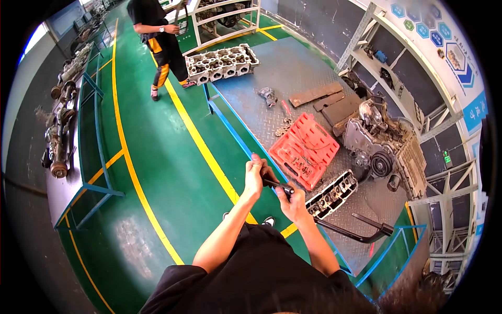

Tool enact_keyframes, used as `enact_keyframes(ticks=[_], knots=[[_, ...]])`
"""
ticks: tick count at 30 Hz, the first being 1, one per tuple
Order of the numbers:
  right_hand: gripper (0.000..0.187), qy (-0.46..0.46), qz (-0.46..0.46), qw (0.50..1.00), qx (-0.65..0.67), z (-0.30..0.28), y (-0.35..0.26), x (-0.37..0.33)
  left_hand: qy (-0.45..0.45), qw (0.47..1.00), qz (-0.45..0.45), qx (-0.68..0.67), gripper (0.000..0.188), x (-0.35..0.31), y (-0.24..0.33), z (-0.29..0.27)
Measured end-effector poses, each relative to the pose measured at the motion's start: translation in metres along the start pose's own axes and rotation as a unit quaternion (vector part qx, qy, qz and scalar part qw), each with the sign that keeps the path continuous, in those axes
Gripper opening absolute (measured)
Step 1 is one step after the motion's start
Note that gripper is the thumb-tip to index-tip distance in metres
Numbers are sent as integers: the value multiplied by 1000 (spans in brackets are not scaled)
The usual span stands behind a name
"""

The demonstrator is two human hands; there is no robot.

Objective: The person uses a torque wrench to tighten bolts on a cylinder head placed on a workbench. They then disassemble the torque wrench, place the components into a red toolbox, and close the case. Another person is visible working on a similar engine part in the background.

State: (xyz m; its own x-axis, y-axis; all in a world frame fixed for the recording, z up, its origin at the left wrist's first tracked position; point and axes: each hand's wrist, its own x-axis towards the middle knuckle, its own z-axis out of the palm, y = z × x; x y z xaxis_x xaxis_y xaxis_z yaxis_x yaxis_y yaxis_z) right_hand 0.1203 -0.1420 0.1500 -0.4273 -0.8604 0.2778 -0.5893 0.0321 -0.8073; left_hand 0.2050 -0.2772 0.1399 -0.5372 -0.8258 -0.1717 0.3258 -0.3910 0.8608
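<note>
Both my hands are closed around a black metal tool (366, 239), which looks like a C-shaped valve spring compressor. My left hand (254, 176) grips one end of its bar. My right hand (294, 203) wraps the bar a little to the right. The bent frame emerges beyond my right forearm, over the near end of the metal workbench (251, 112); my right hand and wrist hide where it joins the bar. Just beyond my right hand, a cylinder head (334, 194) lies on the bench. Behind it sits an open red tool case (305, 149) with small metal parts inside.
An engine (384, 144) stands on the bench's right, beside flat brown plates (316, 96). Another cylinder head (222, 64) rests at the far corner. Blue rails (235, 133) edge the bench. A person (157, 36) stands at the far left. Metal shelving (397, 68) lines the right.
</note>
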Motion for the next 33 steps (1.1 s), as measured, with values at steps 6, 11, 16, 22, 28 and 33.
enact_keyframes(ticks=[6, 11, 16, 22, 28, 33], knots=[[36, -136, -132, 972, -140, -20, 13, -2, -59, 946, -316, 55, 66, 14, -36, -14], [41, -329, -249, 893, -181, -6, 43, -18, -420, 578, -680, 167, 37, 2, -77, -40], [28, -190, -167, 966, -44, -10, 25, -8, -175, 880, -407, 172, 17, -2, -43, -59], [33, -90, -27, 994, 61, 11, 2, -25, -37, 978, -203, 22, 21, -37, -14, -66], [32, 16, 39, 986, 161, 19, -21, -24, 20, 978, 45, 205, 30, -93, 8, -48], [24, 17, 89, 977, 194, 7, -19, -28, -106, 951, 69, 284, 69, -108, 19, -37]])
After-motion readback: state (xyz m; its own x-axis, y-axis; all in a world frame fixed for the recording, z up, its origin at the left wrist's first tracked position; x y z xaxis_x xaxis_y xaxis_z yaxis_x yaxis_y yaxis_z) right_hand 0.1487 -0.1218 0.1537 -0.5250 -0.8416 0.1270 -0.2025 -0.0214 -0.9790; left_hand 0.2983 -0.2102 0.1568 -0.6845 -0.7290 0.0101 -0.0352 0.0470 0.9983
